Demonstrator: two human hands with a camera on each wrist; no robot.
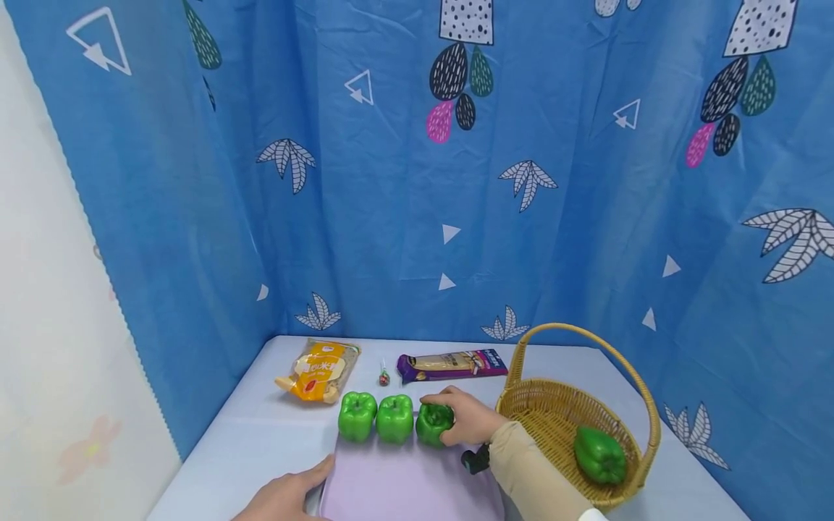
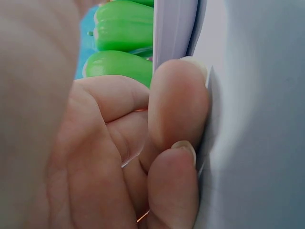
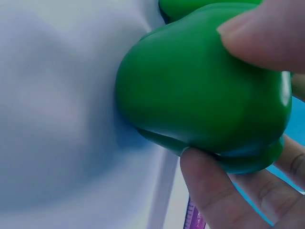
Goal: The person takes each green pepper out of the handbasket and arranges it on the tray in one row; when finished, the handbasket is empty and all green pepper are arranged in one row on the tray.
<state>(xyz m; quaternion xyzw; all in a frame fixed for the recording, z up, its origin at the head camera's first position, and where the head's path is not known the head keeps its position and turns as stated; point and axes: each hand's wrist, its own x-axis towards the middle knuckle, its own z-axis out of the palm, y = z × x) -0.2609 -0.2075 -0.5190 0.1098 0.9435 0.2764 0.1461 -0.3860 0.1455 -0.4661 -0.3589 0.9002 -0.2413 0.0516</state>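
In the head view, my right hand (image 1: 470, 417) grips a dark green bell pepper (image 1: 433, 423) at the far right corner of a lilac tray (image 1: 410, 481). In the right wrist view, the thumb lies on one side of this bell pepper (image 3: 190, 90) and fingers on the other. Two brighter green bell peppers (image 1: 357, 417) (image 1: 394, 418) stand beside it in a row along the tray's far end. My left hand (image 1: 287, 496) rests against the tray's left edge. Its bent fingers (image 2: 176, 105) touch near the rim in the left wrist view.
To the right stands a wicker basket (image 1: 515, 396) with a tall handle and one green bell pepper (image 1: 599, 456) inside. Behind the tray lie an orange-and-clear food bag (image 1: 323, 370), a small wrapped lollipop (image 1: 384, 378) and a purple-ended noodle packet (image 1: 452, 365). A blue curtain (image 1: 397, 217) hangs behind.
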